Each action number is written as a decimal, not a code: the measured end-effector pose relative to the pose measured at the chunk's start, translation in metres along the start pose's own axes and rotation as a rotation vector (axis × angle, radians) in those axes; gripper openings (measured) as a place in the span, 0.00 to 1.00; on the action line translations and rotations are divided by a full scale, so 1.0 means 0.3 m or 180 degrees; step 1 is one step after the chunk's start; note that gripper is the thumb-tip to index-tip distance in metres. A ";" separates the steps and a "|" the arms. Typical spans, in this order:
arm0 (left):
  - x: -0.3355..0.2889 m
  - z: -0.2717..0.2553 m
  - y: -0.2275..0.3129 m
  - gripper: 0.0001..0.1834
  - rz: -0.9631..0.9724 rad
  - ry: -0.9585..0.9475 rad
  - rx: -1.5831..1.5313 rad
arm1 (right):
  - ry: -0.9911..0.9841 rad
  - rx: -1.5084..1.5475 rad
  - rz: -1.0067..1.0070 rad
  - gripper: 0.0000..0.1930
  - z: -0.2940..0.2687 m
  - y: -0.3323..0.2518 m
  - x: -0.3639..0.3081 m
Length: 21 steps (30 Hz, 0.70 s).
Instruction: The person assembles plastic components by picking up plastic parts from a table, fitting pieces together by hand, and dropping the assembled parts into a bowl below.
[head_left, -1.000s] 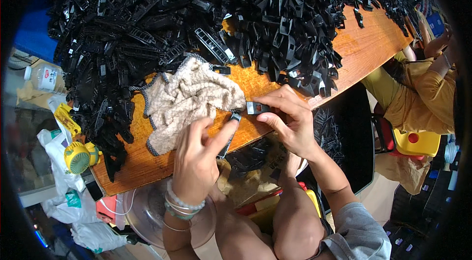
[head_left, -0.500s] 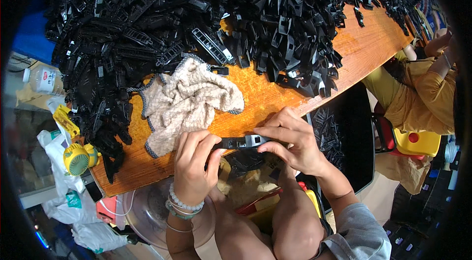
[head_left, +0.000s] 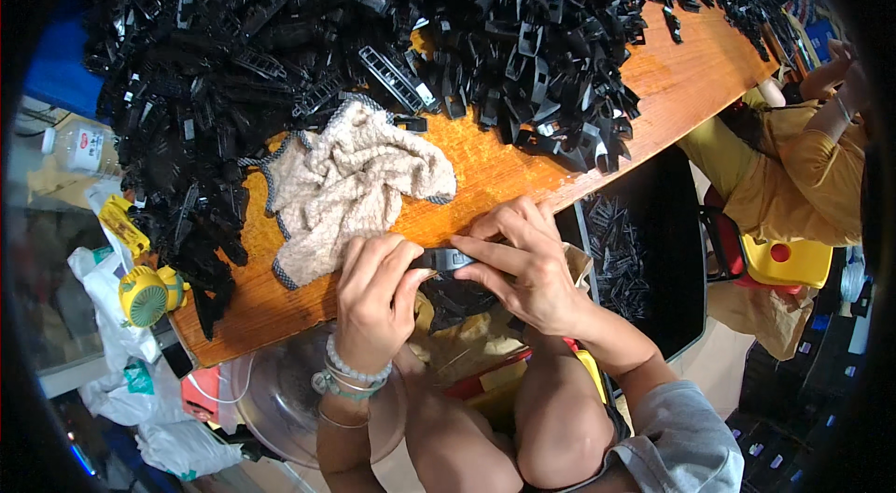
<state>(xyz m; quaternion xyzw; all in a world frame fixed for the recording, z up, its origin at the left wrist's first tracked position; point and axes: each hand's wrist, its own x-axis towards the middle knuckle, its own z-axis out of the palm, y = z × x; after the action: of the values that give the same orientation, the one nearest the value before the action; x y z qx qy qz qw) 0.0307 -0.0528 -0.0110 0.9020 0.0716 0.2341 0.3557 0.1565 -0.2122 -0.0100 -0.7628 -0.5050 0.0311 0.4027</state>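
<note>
Both hands meet over the near edge of the wooden table (head_left: 495,171), gripping one small black plastic part (head_left: 446,259) between them. My left hand (head_left: 373,292) pinches its left end, and my right hand (head_left: 527,264) has thumb and fingers closed on its right end. Much of the part is covered by the fingers. Just beyond my left hand lies a crumpled beige cloth (head_left: 350,171) with a dark checked border. A big heap of black plastic parts (head_left: 373,27) spreads over the table behind it.
Right of my hands is a black bin (head_left: 667,250) with thin black pieces inside. A clear round basin (head_left: 280,400) sits below the table's left end, near a yellow fan (head_left: 145,297) and white plastic bags (head_left: 177,432). Another person (head_left: 807,157) sits at far right.
My right hand has moved left toward my left hand, and the black part now shows less between them. The view has shifted slightly.
</note>
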 end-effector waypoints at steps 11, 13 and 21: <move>-0.034 -0.229 0.026 0.17 -0.0419 0.0593 -0.0106 | -0.0598 -0.0042 -0.0326 0.20 -0.204 -0.003 -0.055; 0.031 -0.301 0.111 0.25 -0.0030 0.2219 -0.0145 | 0.1373 -0.0581 -0.0130 0.17 -0.360 -0.099 -0.063; 0.056 -0.420 0.143 0.31 0.0293 0.2089 0.1002 | 0.2391 -0.0910 0.0683 0.23 -0.471 0.205 -0.536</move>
<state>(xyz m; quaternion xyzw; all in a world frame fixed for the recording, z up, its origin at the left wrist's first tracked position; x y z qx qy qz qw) -0.0157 -0.0028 0.1044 0.8248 0.1764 0.5129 0.1596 0.1881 -0.4327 -0.0124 -0.8177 -0.2399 -0.2780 0.4434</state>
